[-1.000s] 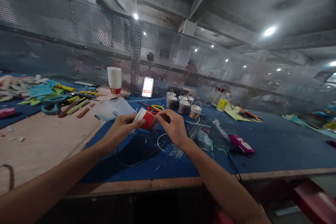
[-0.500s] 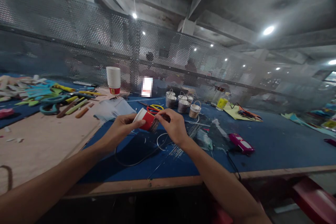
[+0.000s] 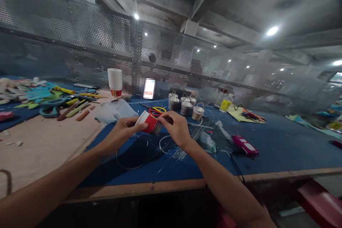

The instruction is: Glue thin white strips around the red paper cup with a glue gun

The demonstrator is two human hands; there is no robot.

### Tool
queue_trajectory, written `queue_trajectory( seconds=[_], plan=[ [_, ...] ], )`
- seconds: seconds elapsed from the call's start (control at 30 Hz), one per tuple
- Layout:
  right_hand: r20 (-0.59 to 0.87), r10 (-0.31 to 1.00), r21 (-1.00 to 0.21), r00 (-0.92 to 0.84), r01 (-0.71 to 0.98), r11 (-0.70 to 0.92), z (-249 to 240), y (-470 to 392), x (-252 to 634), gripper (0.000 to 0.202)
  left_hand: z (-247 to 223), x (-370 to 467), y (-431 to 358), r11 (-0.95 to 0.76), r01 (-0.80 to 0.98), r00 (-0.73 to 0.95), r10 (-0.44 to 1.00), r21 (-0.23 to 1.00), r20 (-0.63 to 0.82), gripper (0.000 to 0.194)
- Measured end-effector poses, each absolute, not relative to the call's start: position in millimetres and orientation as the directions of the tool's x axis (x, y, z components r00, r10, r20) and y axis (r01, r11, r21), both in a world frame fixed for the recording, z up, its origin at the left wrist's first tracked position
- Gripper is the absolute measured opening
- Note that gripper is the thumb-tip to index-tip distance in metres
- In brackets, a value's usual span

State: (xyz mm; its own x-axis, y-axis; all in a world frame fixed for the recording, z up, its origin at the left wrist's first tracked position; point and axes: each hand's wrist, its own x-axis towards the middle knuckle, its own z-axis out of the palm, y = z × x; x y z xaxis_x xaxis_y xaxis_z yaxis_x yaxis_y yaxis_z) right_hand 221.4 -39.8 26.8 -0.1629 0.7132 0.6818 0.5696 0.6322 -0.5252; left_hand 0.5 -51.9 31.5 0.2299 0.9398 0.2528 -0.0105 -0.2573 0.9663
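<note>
A red and white paper cup [image 3: 151,123] lies tilted in my left hand [image 3: 127,128], whose thumb and fingers are closed round its white rim side. Thin grey-brown strands [image 3: 157,128] cover the cup's base end. My right hand [image 3: 176,126] is closed in a pinch at those strands; what exactly sits between its fingertips is too small to make out. Beneath the hands, a loose pale cord [image 3: 161,146] curls over the blue table surface. A bunch of thin wires or sticks [image 3: 183,153] lies below my right wrist.
Several small handled buckets [image 3: 186,107] stand behind the hands, beside red- and yellow-handled scissors [image 3: 157,110]. Stacked paper cups [image 3: 115,80] rise at back left, near cutting tools [image 3: 52,108]. A purple device [image 3: 245,146] lies right. Bottles [image 3: 226,103] stand before a perforated screen [image 3: 160,50].
</note>
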Motion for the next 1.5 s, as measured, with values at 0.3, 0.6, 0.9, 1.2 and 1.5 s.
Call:
queue_trajectory(
  seconds=[0.3,0.6,0.9,1.2,1.5],
  plan=[
    [0.679,0.717,-0.521,-0.158,0.583,0.623,28,-40,222,0.013,26,-4,-46,-0.241,0.008,0.297,0.927,0.971,0.227,0.034],
    [0.66,0.735,-0.533,-0.159,0.59,0.606,30,-41,222,0.01,26,-3,-46,-0.228,-0.037,0.32,0.92,0.973,0.228,0.032],
    [0.624,0.766,-0.566,-0.156,0.585,0.581,30,-38,224,0.013,26,-4,-46,-0.22,-0.022,0.34,0.916,0.975,0.214,0.034],
    [0.543,0.83,-0.675,-0.131,0.519,0.524,31,-35,225,0.013,20,-7,-40,-0.244,-0.046,0.36,0.9,0.969,0.244,0.027],
    [0.51,0.853,-0.692,-0.11,0.537,0.483,27,-26,230,0.017,21,-8,-42,-0.229,-0.058,0.396,0.888,0.972,0.233,0.028]
  ],
)
